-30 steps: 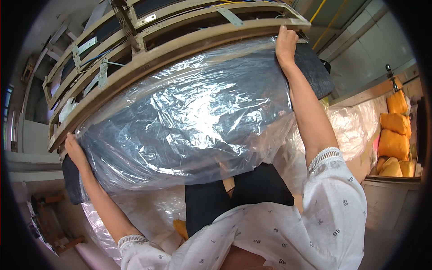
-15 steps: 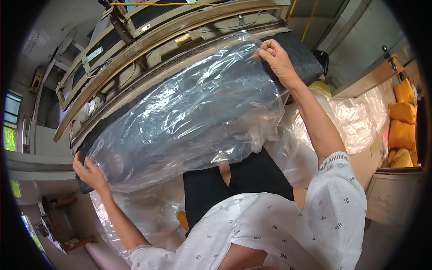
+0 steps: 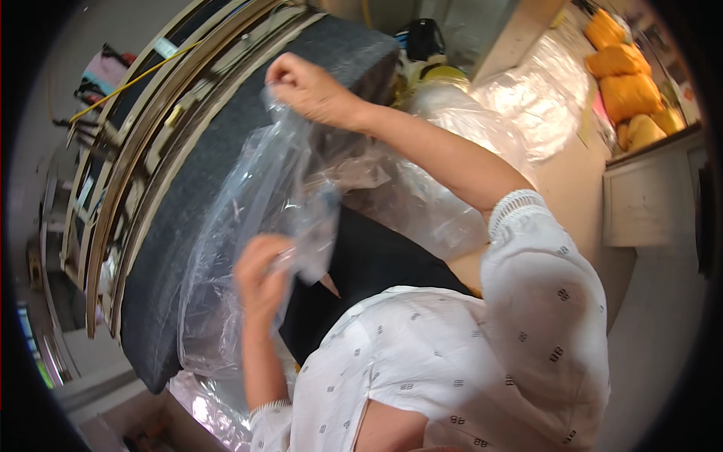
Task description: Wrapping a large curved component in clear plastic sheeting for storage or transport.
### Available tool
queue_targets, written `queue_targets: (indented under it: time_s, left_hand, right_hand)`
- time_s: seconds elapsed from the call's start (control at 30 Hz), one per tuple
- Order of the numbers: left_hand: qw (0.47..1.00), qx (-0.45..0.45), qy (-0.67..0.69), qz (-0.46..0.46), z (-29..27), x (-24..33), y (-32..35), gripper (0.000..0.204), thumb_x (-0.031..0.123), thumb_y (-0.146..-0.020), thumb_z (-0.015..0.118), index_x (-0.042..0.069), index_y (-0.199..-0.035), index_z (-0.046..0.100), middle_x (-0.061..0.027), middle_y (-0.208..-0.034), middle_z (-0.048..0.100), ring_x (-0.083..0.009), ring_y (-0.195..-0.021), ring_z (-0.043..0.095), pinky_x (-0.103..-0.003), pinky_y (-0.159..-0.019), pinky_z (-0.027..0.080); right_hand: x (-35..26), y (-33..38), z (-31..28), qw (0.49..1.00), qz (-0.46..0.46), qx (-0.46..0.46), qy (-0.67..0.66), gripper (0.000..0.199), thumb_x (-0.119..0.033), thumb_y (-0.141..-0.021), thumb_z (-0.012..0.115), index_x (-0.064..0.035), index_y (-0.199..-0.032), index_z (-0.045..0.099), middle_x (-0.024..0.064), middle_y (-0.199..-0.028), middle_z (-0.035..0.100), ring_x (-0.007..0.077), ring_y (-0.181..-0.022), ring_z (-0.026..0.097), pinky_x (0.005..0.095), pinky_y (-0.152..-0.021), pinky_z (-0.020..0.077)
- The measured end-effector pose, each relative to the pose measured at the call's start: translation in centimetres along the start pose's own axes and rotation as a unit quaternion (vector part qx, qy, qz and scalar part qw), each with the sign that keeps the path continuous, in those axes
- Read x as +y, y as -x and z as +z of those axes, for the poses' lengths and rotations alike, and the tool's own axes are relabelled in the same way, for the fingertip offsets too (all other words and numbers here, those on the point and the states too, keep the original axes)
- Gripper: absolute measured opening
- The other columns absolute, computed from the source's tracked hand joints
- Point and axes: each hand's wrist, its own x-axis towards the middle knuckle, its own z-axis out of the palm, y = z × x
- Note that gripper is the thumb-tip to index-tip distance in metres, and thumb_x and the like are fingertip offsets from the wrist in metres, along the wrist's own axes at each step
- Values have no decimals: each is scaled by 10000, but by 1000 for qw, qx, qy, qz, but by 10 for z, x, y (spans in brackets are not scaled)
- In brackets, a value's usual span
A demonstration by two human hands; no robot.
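Closest in, a white patterned sleeve fills the lower right, and just ahead of it the left hand is closed on a bunched fold of the clear plastic bag, fingers curled tight around the crinkled film near the bag's lower edge. The bag itself is thin, see-through and heavily wrinkled, catching glare in streaks, and it hangs slack between the two hands, draped over the face of a long dark grey cushion panel. How much of the panel sits inside the bag cannot be told; most of its grey fabric shows bare to the left and above. Further up, the right hand pinches the bag's top edge, fist closed on the film, right against the panel's upper end. Behind the panel stand stacked wooden frames, leaning together. Off to the far right, more clear plastic sheeting lies heaped, and beyond it orange bundles sit piled on a pale shelf.
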Motion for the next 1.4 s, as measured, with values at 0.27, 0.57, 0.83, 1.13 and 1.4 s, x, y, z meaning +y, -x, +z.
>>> queue_targets:
  time_s: [0.27, 0.57, 0.83, 1.13, 1.4]
  left_hand:
    - [866, 429, 214, -145, -224, 22, 160, 328, 29, -866, 483, -4, -1193, 474, -110, -1160, 521, -194, -1036, 532, -254, -903, 421]
    - [940, 222, -252, 58, -82, 107, -7, 566, 180, -711, 720, 22, -1205, 492, -129, -1204, 488, -257, -1134, 453, -356, -966, 340]
    - [996, -41, -59, -45, -84, 84, -65, 332, 196, -758, 698, -10, -1008, 625, -90, -1000, 607, -205, -955, 570, -293, -871, 420]
    - [902, 168, 393, 68, -135, 126, -46, 178, 175, -963, 388, 45, -1044, 478, -49, -799, 497, -64, -498, 438, -183, -422, 425]
    - [798, 355, 472, -120, -267, 15, 67, 141, 168, -965, 399, 62, -881, 441, 15, -705, 365, -51, -460, 252, -189, -359, 220]
  right_hand:
    - [-75, 25, 29, 967, -14, -244, -71, 153, -190, -847, 586, -50, -859, 526, -20, -632, 502, 47, -605, 502, 228, -540, 408]
    - [-118, 55, 19, 984, 3, -174, 28, 90, -121, -854, 553, -40, -884, 529, -11, -613, 454, 59, -543, 388, 215, -501, 336]
    - [-138, 65, 15, 977, -25, -201, 63, 125, -139, -849, 591, -42, -894, 526, -21, -621, 450, 47, -567, 386, 202, -510, 333]
    - [41, 117, -27, 836, 95, -326, 432, 178, -160, -749, 562, -125, -906, 636, 139, -797, 640, 301, -785, 617, 398, -695, 477]
    - [49, 75, -287, 688, 150, 122, 700, 247, -119, -764, 510, -146, -956, 662, 143, -904, 642, 318, -872, 606, 418, -720, 481]
